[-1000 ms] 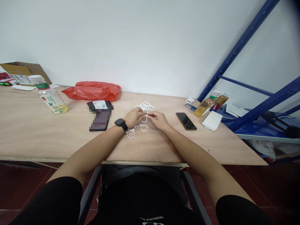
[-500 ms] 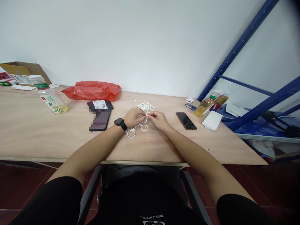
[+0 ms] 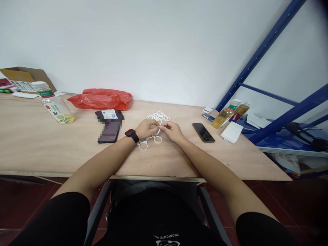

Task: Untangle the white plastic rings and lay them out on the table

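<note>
My left hand (image 3: 147,128) and my right hand (image 3: 173,131) meet fingertip to fingertip above the table. Both pinch at a small white ring (image 3: 158,131), which hangs below the fingers and is partly hidden by them. Just behind the hands lies a heap of white rings (image 3: 161,115), several of them overlapping. Nearer to me, a loose white ring (image 3: 143,146) and another white ring (image 3: 158,139) lie flat on the wood, with small pieces between them partly covered by my left hand. A black watch sits on my left wrist.
On the left are a red plastic bag (image 3: 102,99), a black packet (image 3: 109,115), a phone (image 3: 110,131), a drink bottle (image 3: 56,108) and a cardboard box (image 3: 38,77). To the right lie a dark phone (image 3: 203,132), a white case (image 3: 232,132) and a bottle (image 3: 225,114) beside blue shelving.
The hands stay in nearly the same place. The held ring has turned slightly and shows less of its loop. The watch face now shows a reddish tint.
</note>
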Motion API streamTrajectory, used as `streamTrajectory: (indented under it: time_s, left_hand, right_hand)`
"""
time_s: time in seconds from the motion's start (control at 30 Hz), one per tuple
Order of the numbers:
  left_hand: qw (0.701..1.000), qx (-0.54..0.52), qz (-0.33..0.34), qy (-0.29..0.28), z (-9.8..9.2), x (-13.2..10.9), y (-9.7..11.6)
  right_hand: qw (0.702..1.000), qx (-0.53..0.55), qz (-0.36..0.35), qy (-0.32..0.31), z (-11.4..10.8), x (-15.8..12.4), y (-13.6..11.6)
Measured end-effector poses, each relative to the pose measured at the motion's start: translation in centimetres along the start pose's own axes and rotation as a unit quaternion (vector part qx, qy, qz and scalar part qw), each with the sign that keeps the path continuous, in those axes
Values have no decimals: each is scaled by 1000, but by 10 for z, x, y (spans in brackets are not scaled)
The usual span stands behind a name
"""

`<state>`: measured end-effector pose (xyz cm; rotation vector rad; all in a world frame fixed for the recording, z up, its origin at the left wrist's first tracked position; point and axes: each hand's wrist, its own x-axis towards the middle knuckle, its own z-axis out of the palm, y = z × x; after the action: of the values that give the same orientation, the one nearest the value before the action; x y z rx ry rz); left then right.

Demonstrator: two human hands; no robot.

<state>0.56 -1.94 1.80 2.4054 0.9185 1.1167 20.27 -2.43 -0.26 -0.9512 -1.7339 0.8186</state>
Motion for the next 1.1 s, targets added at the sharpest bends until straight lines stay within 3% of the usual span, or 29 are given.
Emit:
streamTrajectory:
  time_s: [0.13,0.27,0.43,0.57,0.73,0.93,1.1]
  left_hand:
    - [999,-11,-43,-6,-1,0,0]
    - [997,41,-60,-41,0,1,-1]
    - [982,117,-111,-97,1,1,-7]
    - [955,226,-124,-147,-3,0,-10]
    - [948,268,-87,-151,-5,0,-8]
    - [977,212,-12,-34,-3,2,-10]
    - [989,144,27,-12,-2,2,-10]
  right_hand:
    - [1000,-19,3,3,-2,4,6]
    - [992,-120,-22,12,-13,10,14]
    - [937,-341,-57,-58,-25,14,24]
    - [908,-407,-30,-95,-26,14,26]
    - [919,-380,-54,-86,-25,13,20]
    - [975,-197,-75,-72,-20,6,4]
    - [988,-131,-55,-67,-11,0,-7]
